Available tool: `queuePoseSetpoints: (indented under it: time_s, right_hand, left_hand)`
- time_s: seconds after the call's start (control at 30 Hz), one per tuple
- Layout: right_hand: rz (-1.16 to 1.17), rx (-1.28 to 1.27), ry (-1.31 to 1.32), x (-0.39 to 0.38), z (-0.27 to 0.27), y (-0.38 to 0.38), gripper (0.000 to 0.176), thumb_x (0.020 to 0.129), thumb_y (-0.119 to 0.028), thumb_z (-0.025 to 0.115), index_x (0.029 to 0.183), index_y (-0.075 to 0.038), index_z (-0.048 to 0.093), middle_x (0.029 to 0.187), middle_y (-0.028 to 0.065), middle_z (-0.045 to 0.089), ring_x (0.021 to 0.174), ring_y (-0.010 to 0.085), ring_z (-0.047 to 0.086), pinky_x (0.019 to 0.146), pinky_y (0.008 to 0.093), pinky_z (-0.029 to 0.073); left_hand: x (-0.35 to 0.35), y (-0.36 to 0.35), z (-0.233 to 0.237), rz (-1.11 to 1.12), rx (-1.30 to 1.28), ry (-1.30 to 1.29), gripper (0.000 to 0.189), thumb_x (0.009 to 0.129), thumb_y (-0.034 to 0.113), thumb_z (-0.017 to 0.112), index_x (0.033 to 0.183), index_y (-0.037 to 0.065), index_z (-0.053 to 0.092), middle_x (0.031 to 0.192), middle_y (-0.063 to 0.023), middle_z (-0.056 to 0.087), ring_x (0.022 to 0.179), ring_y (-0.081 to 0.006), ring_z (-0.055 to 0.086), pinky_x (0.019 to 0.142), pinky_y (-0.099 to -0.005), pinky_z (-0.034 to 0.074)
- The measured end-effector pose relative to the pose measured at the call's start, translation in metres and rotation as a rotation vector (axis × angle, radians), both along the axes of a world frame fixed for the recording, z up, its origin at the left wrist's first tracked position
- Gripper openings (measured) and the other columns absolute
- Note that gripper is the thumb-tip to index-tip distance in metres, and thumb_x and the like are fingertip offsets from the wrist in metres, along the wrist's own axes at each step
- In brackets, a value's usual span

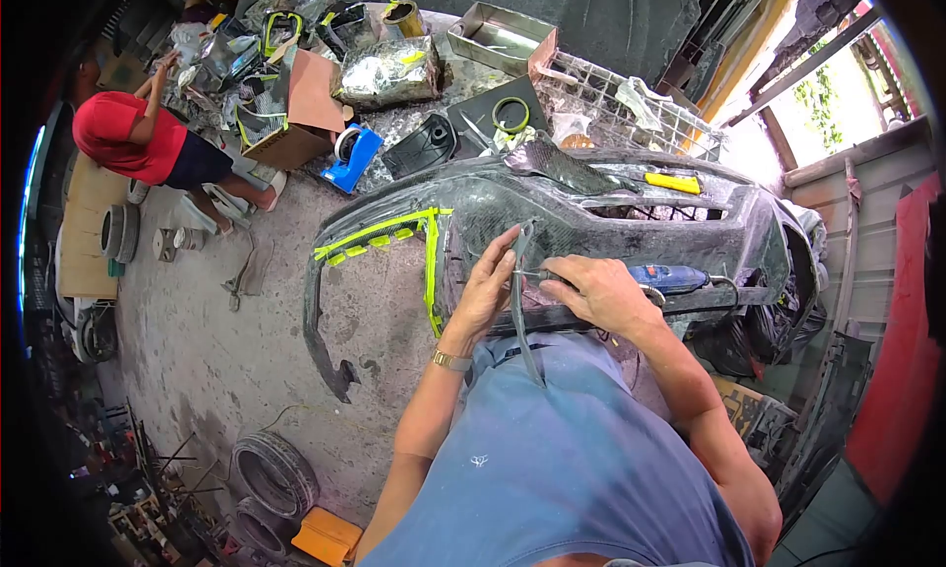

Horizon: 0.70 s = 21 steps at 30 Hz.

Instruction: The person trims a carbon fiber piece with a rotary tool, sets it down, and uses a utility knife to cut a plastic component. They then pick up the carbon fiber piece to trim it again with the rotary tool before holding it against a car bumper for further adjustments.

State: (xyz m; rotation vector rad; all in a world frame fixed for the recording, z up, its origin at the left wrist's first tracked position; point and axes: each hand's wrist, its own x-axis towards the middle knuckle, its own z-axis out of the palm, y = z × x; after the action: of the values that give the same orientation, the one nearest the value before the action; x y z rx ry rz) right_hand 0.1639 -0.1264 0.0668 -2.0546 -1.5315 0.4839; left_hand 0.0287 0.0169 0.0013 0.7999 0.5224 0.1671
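Note:
A long, thin dark strip (519,316) stands nearly upright in front of my body, over the near edge of a large dark bumper (581,234). My left hand (485,291) holds the strip near its upper part, fingers against its left side. On the right, my right hand (601,293) is closed round a tool with a thin metal shaft (532,273), whose tip meets the strip. Most of the tool's handle is hidden in the palm. A blue power tool (670,277) lies on the bumper beside my right hand. Yellow-green tape (431,271) lines the bumper's left part.
A yellow-handled cutter (673,183) lies on the bumper. Behind are a blue tape dispenser (353,158), a green tape roll (510,115), a metal tray (503,38) and a cardboard box (286,143). A person in red (128,133) is at the left. Tires (276,475) lie on the floor.

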Motion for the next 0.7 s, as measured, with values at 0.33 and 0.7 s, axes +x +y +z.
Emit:
queuePoseSetpoints:
  time_s: [0.33,0.7]
  right_hand:
    - [0.004,-0.014,0.035,0.007,-0.001,0.002,0.03,0.092,-0.033,0.056,0.106,-0.007,0.062,0.092,0.0156,0.067,0.084,0.036,0.064,0.07,0.0463,0.05]
    - [0.003,-0.003,0.067,0.012,0.0,0.007,0.03,0.092,-0.033,0.057,0.105,-0.006,0.063,0.09,0.0158,0.067,0.085,0.0362,0.064,0.071,0.0457,0.05]
  left_hand:
    - [0.006,0.005,-0.002,-0.011,0.041,-0.007,0.047,0.1,0.022,0.051,0.144,0.012,0.037,0.102,0.0004,0.055,0.078,-0.0065,0.058,0.067,-0.0184,0.049]
    - [0.01,0.008,-0.003,-0.022,0.08,0.005,0.045,0.101,0.023,0.05,0.143,0.011,0.041,0.106,0.0033,0.054,0.078,-0.0014,0.049,0.061,-0.0165,0.04]
